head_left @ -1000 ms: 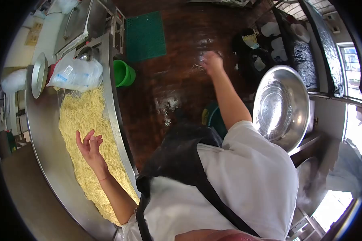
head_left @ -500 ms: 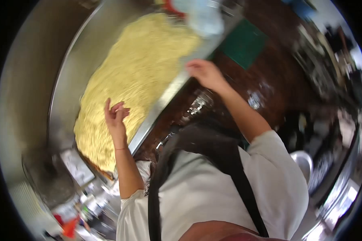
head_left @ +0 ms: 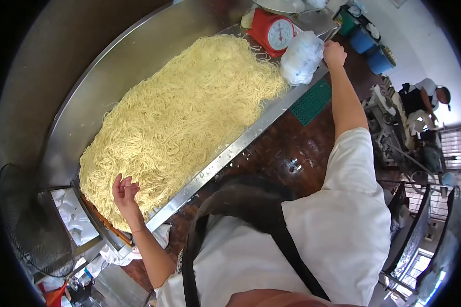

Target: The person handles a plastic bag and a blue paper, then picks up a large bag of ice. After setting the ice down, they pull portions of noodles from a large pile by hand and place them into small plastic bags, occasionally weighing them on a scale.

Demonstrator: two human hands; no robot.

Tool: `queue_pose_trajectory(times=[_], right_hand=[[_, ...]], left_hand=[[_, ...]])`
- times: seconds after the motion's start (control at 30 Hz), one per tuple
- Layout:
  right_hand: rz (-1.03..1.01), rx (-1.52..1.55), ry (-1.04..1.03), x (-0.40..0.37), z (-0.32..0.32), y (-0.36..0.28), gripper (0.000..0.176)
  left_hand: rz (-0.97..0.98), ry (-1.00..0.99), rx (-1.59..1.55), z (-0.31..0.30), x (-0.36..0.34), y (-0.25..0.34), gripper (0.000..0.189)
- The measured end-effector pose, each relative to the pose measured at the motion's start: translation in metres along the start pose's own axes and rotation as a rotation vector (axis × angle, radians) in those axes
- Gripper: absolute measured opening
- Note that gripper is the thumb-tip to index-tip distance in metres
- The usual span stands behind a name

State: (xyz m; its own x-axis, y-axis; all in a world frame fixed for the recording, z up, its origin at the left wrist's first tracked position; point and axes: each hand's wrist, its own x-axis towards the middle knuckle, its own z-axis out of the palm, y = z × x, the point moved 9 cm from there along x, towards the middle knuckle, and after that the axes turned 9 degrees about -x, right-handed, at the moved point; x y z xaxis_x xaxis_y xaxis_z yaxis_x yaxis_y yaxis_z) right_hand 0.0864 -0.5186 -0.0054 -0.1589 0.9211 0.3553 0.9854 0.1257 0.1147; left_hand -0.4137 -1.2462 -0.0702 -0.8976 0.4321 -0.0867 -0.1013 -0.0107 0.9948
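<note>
A large heap of pale yellow noodles [head_left: 184, 117] covers the metal worktable [head_left: 210, 171]. My left hand [head_left: 125, 197] hovers over the near left end of the heap, holding nothing, its fingers loosely bent and apart. Stretched to the far right, my right hand [head_left: 335, 54] has its fingers curled in at the edge of a bundle of clear plastic bags [head_left: 302, 59]. My fingertips there are partly hidden. Directly behind the bags stands a red dial scale [head_left: 272, 33] with a round white face.
A metal tray with white contents [head_left: 72, 217] sits left of the noodles, beside a fan [head_left: 33, 240]. A green mat [head_left: 312, 102] lies on the wet brown floor [head_left: 292, 158]. Blue buckets [head_left: 379, 60] stand at the back right. Another person [head_left: 424, 97] is at the right among equipment.
My right hand has reached away and to the right, to the plastic bags. My left hand has shifted slightly left and toward me over the noodles. The view has turned, showing the scale fully.
</note>
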Motion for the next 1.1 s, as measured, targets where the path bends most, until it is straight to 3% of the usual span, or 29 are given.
queue_pose_trajectory(times=[0.13,0.27,0.37,0.43,0.5,0.57,0.6,0.63,0.67,0.7,0.77,0.87,0.9,0.93,0.97,1.03,1.1], right_hand=[[-0.099,-0.043,0.195,0.005,-0.014,-0.027,0.026],[-0.234,-0.167,0.087,0.023,-0.023,-0.039,0.021],[-0.126,0.322,0.563,0.021,-0.093,-0.025,0.018],[0.008,0.699,0.574,-0.006,-0.147,-0.029,0.017],[-0.223,1.260,0.485,-0.039,-0.171,-0.073,0.016],[-0.172,1.618,-0.034,-0.078,-0.108,-0.125,0.022],[-0.255,1.670,-0.286,-0.107,-0.090,-0.165,0.021],[-0.506,1.662,-0.523,-0.151,-0.089,-0.219,0.021],[-0.764,1.645,-0.711,-0.192,-0.094,-0.258,0.022],[-0.930,1.621,-0.888,-0.223,-0.094,-0.278,0.023],[-0.997,1.412,-1.358,-0.257,-0.078,-0.282,0.024],[-1.035,1.282,-0.713,-0.162,-0.103,-0.223,0.024],[-0.759,1.266,-0.457,-0.116,-0.117,-0.187,0.028],[-0.564,1.031,-0.057,-0.079,-0.133,-0.149,0.037],[-0.498,0.801,0.114,-0.048,-0.141,-0.123,0.041],[-0.388,0.274,0.187,-0.004,-0.095,-0.087,0.042],[-0.330,0.128,-0.241,0.025,0.004,-0.056,0.049]], left_hand=[[-0.026,-0.054,0.019,0.010,0.034,-0.008,0.037],[-0.035,-0.104,0.019,0.028,0.051,-0.017,0.034],[-0.060,-0.082,0.021,0.043,0.050,-0.027,0.037],[-0.102,-0.047,-0.003,0.059,0.045,-0.028,0.038],[-0.157,-0.020,-0.061,0.100,0.039,-0.023,0.037],[-0.205,-0.221,-0.100,0.181,0.034,-0.018,0.047],[-0.267,-0.390,-0.283,0.235,0.027,-0.014,0.054],[-0.323,-0.520,-0.428,0.292,0.015,-0.002,0.063],[-0.424,-0.630,-0.632,0.343,0.006,0.005,0.061],[-0.403,-0.628,-0.504,0.372,0.005,0.001,0.058],[-0.355,-0.618,-0.250,0.412,0.006,-0.007,0.052],[-0.231,-0.393,0.082,0.412,0.037,-0.009,0.039],[-0.243,-0.322,-0.017,0.409,0.046,-0.009,0.037],[-0.261,-0.251,-0.111,0.401,0.052,-0.010,0.036],[-0.281,-0.179,-0.206,0.394,0.056,-0.013,0.035],[-0.312,-0.175,-0.224,0.391,0.052,-0.023,0.033],[-0.322,-0.206,-0.165,0.392,0.049,-0.035,0.033]])
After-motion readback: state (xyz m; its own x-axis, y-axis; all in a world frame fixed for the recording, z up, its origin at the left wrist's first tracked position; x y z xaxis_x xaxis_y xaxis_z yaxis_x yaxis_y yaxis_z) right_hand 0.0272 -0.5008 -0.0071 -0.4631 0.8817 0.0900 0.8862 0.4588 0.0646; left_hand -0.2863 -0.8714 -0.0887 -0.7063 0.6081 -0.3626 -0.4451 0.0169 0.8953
